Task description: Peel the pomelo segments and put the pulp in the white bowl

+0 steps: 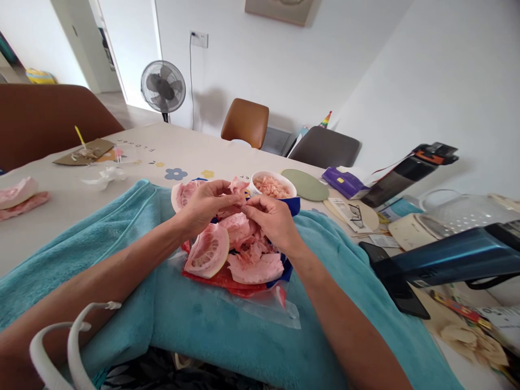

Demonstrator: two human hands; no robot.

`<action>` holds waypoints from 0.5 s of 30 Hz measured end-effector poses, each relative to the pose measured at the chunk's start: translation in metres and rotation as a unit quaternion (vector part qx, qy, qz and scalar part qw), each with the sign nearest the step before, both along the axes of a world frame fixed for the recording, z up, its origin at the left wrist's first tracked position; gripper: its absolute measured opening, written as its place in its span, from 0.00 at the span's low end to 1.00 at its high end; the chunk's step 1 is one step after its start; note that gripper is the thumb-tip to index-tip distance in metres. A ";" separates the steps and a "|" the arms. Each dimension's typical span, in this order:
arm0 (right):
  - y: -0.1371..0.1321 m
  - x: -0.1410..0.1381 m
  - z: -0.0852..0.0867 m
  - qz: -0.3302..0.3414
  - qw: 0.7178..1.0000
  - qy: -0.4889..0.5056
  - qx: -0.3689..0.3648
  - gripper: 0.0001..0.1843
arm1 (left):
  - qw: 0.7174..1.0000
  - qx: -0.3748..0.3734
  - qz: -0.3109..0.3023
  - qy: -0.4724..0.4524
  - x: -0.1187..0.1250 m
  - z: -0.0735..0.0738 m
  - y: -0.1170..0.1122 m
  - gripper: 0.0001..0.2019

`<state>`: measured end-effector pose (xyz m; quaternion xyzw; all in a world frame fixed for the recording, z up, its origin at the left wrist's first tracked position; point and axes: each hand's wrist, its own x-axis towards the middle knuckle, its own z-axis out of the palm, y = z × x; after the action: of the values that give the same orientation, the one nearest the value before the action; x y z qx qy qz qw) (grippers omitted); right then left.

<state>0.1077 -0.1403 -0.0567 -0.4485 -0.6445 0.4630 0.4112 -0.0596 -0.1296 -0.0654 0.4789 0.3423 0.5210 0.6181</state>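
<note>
Between my two hands is a pink piece of pomelo segment (239,187). The fingers of my left hand (207,205) pinch it from the left. My right hand (274,219) pinches at its right side, fingertips close to the left ones. Below them, pomelo rind pieces (207,252) and torn pink membrane (255,246) lie heaped on a red and blue plastic bag (219,279). Another rind piece (182,195) sits partly behind my left hand. Just beyond my right hand, a white bowl (254,190) holds peeled pomelo pulp (272,187).
A teal towel (190,319) covers my lap and the table edge. To the right are a green oval mat (305,184), a purple pack (345,181), a phone (392,281) and a blue bottle (450,254). More pomelo pieces (20,195) lie far left.
</note>
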 end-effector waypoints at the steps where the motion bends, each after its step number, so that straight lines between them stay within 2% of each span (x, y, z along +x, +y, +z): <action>1: 0.001 0.002 0.001 0.012 0.999 0.016 -0.036 0.13 | 1.000 -0.002 -0.002 -0.004 0.000 0.000 0.000 0.11; 4: 0.004 0.007 0.004 0.043 0.986 0.070 -0.144 0.16 | 1.000 0.000 0.001 0.000 0.002 -0.001 -0.001 0.11; 6: 0.006 0.010 0.005 0.057 0.978 0.087 -0.178 0.17 | 1.000 0.003 0.005 0.004 0.002 -0.001 -0.001 0.11; 9: 0.006 0.009 0.005 0.057 0.978 0.083 -0.182 0.16 | 1.000 0.003 0.011 0.001 0.002 -0.001 -0.002 0.11; 15: 0.001 -0.003 0.005 -0.030 0.970 0.184 -0.158 0.15 | 0.999 -0.005 0.022 -0.026 0.001 0.001 -0.002 0.11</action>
<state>0.1049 -0.1395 -0.0513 -0.4337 -0.4626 0.6209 0.4609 -0.0584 -0.1312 -0.0641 0.4547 0.3391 0.5451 0.6173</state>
